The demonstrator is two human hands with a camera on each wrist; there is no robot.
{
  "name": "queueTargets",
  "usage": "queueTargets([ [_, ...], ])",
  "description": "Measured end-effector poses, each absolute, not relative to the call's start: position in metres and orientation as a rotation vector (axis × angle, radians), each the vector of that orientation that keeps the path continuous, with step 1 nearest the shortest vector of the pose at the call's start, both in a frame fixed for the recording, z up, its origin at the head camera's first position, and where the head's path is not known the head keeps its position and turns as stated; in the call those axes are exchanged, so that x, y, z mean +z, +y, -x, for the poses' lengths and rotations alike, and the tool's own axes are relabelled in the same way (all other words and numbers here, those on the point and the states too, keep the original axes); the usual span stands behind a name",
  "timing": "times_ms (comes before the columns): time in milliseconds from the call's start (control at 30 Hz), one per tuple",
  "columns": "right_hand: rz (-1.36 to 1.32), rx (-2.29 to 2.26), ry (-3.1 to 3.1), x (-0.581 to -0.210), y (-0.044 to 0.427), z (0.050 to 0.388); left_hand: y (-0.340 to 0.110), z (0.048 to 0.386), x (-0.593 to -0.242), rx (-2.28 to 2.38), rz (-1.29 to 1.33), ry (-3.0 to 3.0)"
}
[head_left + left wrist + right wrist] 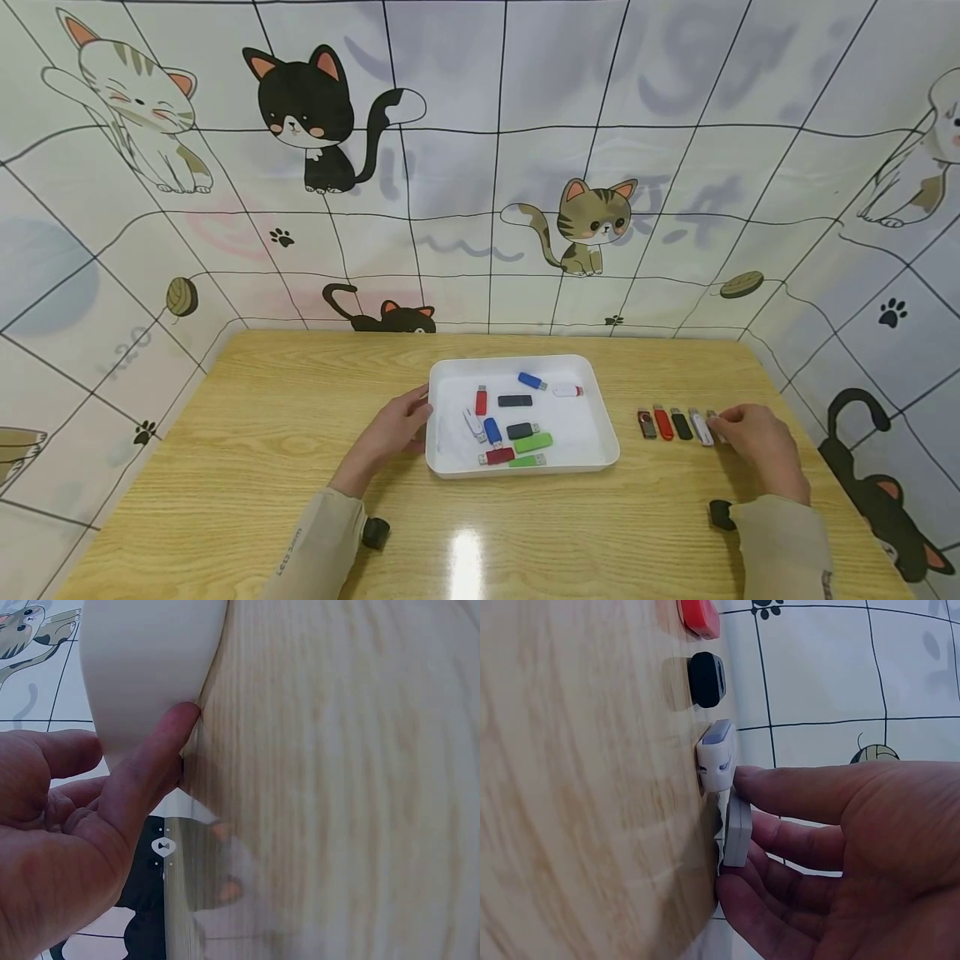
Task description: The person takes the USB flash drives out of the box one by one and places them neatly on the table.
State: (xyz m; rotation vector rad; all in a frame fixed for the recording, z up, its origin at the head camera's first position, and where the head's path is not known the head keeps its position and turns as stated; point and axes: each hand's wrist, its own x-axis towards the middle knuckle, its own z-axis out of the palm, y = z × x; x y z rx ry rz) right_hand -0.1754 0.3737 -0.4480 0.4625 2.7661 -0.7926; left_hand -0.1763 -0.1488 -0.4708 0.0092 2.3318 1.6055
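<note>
fingers of the right hand are bent in to the width of a light grey stick, and we see them pinch it by its sides. the white stick lies just to their left, so close that we cannot tell whether they touch its case; nor can we tell if the held piece rests on the surface. that narrow sideways relation is what counts, and the held stick's long axis seems to run away from us, near parallel to its neighbour's. further left of these fingers we find the black stick, then the red stick. well left again is the white tray, nearer the left hand, whose relaxed, parted fingers touch its outer wall.
</note>
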Motion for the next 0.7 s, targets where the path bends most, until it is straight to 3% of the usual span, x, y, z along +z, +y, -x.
queueTargets([
  [700, -0.499, -0.799, 2.76, -0.4435, 0.375, 0.1743, -0.1479, 0.1762, -0.4702, 1.589, 0.001, 2.342],
])
